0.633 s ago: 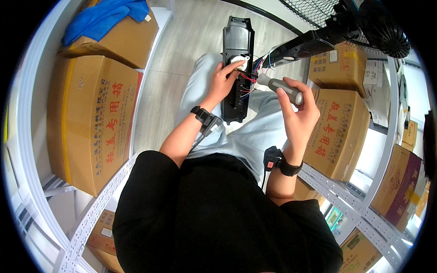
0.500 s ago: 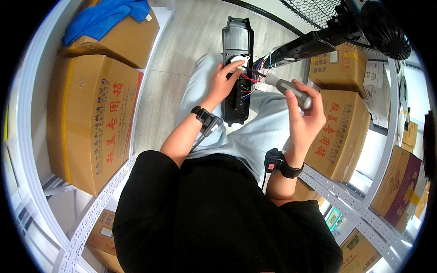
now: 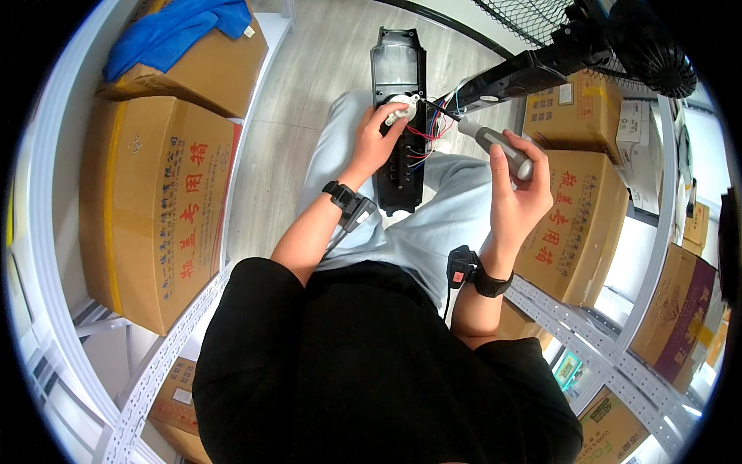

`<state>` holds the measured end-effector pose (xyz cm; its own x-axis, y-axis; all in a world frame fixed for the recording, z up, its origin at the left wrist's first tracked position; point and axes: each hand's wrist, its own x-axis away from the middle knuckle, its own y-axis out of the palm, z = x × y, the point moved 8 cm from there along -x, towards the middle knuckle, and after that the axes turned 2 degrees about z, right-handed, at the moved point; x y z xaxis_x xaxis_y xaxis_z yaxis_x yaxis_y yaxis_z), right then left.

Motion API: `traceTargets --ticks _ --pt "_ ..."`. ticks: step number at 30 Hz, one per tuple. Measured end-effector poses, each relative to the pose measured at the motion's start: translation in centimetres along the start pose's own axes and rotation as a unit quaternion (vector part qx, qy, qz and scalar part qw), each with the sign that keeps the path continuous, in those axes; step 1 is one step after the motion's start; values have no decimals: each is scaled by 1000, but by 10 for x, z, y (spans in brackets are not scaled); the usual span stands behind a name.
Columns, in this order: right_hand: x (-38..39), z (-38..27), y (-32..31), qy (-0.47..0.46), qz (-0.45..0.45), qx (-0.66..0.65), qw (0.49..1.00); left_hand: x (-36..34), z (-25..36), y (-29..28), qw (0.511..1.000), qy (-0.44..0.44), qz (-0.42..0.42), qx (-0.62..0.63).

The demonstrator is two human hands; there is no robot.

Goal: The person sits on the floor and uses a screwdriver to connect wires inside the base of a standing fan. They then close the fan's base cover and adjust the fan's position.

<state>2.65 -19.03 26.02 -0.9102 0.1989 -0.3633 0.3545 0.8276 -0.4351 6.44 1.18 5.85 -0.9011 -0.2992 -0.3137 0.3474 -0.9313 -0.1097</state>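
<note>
A long black plastic housing (image 3: 399, 174) lies across my knees, its far end pointing away from me. My left hand (image 3: 372, 143) has thumb and fingers closed round a white round part (image 3: 401, 110) with screw lugs, seated in the housing's middle. A grey-handled screwdriver (image 3: 498, 147) is gripped in my right hand (image 3: 522, 185), its dark shaft slanting up and left. Its tip is by the lug at the upper right of the white part; whether it touches a screw is too small to tell. Red, blue and white wires (image 3: 437, 127) run out of the housing's right side.
A black fan column (image 3: 514, 80) with a motor and wire guard (image 3: 533, 23) leans at the upper right. Shelves with cardboard boxes (image 3: 147, 209) flank me on both sides. A blue cloth (image 3: 174, 35) drapes over the far left box.
The screwdriver's tip has gone from over the white part to its upper right lug, and its shaft now slants more steeply. The housing has shifted slightly left with my left hand.
</note>
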Motion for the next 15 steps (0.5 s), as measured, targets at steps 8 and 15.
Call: traceTargets --ticks 8,15 --pt "0 -2 0 -4 3 -5 1000 -2 10 -2 1000 2 17 2" --pt "1 -3 4 -11 -2 -9 1000 -2 4 0 1000 12 10 -5"
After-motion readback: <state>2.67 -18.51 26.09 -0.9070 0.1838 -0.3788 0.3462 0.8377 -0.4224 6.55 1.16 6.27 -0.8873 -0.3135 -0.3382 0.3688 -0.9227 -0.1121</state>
